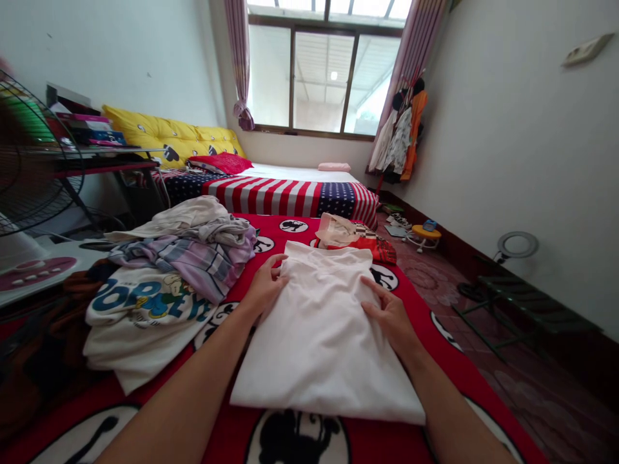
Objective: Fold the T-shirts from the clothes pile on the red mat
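A white T-shirt (324,335), folded into a rough rectangle with soft wrinkles, lies flat on a red blanket (449,393) printed with black-and-white cat roundels. At the shirt's upper left edge rests my left hand (264,287), thumb and forefinger apart and touching the cloth. Across from it, my right hand (389,316) lies on the right edge with its fingers stretched out and spread. Part of the left fingers is hidden. Just beyond the shirt's far end sit folded clothes (348,232) in cream, brown check and orange-red.
To the left is a heap of loose clothes, with a plaid shirt (193,258) and a Popeye-print shirt (149,316). A fan (36,148) stands at far left. Behind is a bed (275,193) with a flag-pattern cover. A green folding stool (527,303) stands on the right floor.
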### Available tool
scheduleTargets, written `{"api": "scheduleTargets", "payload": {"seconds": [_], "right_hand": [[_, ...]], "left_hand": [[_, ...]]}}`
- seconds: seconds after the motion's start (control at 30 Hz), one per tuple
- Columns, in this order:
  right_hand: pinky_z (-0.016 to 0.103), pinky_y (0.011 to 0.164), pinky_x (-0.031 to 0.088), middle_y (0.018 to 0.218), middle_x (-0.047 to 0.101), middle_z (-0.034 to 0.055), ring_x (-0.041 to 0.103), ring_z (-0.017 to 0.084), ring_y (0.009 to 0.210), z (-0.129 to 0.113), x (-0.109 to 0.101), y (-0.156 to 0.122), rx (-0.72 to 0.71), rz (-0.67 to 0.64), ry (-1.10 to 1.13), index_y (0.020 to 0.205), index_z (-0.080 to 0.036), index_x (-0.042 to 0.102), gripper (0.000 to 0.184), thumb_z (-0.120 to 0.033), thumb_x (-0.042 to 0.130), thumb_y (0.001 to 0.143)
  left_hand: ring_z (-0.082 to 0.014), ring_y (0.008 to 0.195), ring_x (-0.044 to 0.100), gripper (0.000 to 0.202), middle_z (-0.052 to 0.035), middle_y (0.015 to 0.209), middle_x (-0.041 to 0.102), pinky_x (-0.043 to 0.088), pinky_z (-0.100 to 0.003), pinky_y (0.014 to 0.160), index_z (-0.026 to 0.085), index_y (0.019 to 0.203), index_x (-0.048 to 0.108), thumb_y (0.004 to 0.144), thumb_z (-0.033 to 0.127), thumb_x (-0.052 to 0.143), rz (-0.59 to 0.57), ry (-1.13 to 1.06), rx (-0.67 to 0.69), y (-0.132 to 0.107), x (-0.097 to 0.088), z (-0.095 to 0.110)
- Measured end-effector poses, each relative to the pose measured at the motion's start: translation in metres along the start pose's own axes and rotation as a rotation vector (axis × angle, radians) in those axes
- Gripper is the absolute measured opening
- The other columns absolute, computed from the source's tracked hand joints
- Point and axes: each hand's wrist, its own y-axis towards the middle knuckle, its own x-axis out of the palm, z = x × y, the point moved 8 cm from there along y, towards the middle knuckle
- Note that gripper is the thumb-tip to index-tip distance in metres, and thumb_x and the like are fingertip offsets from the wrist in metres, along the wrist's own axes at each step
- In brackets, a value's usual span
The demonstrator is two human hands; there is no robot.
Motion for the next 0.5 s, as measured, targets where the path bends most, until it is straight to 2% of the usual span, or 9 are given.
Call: {"api": "scheduleTargets", "payload": {"seconds": [0.13,0.2,0.27,0.37,0.43,0.5], "right_hand": [[0.039,0.099,0.047,0.134,0.057,0.0037,0.055,0.025,0.120,-0.029,-0.002,0.008,-0.101,0.044,0.028,0.133,-0.024,0.055,0.064,-0.027,0.067,0.070],[0.039,0.099,0.046,0.134,0.057,0.0039,0.055,0.025,0.120,-0.042,-0.004,0.023,-0.137,0.066,0.023,0.134,-0.023,0.054,0.066,-0.027,0.067,0.070],[0.039,0.098,0.047,0.135,0.056,0.0049,0.055,0.026,0.119,-0.047,-0.006,0.043,-0.152,0.069,0.034,0.138,-0.022,0.050,0.072,-0.028,0.068,0.068],[0.040,0.095,0.048,0.139,0.052,0.0086,0.056,0.027,0.117,-0.031,-0.006,0.071,-0.088,0.053,-0.015,0.143,-0.020,0.042,0.085,-0.031,0.071,0.063],[0.042,0.095,0.048,0.139,0.051,0.0119,0.058,0.028,0.113,-0.012,-0.009,0.077,-0.005,0.052,-0.111,0.142,-0.018,0.042,0.087,-0.033,0.071,0.062],[0.044,0.094,0.048,0.140,0.049,0.0142,0.061,0.027,0.106,0.001,-0.014,0.070,0.023,0.057,-0.184,0.139,-0.017,0.045,0.081,-0.035,0.069,0.063]], "left_hand": [[-0.0191,0.079,0.067,0.071,-0.0054,0.089,0.070,0.051,-0.026,0.065,0.019,0.132,0.048,0.067,0.029,0.071,-0.008,-0.218,0.078,0.015,-0.001,0.027],[-0.0190,0.080,0.067,0.074,-0.0062,0.091,0.070,0.052,-0.026,0.068,0.018,0.133,0.047,0.065,0.029,0.074,-0.005,-0.292,0.121,0.032,-0.001,0.043],[-0.0192,0.082,0.067,0.079,-0.0073,0.094,0.069,0.052,-0.027,0.070,0.019,0.136,0.044,0.064,0.028,0.075,0.016,-0.334,0.136,0.050,-0.001,0.050],[-0.0203,0.087,0.066,0.082,-0.0101,0.102,0.067,0.052,-0.028,0.071,0.018,0.140,0.038,0.068,0.027,0.074,0.098,-0.242,-0.019,0.067,-0.002,0.029],[-0.0218,0.091,0.065,0.077,-0.0116,0.104,0.066,0.050,-0.027,0.072,0.016,0.137,0.041,0.068,0.026,0.074,0.131,-0.139,-0.153,0.064,-0.004,0.006],[-0.0227,0.093,0.065,0.073,-0.0110,0.099,0.066,0.050,-0.027,0.072,0.013,0.133,0.045,0.068,0.025,0.075,0.129,-0.087,-0.219,0.050,-0.009,-0.010]]}}
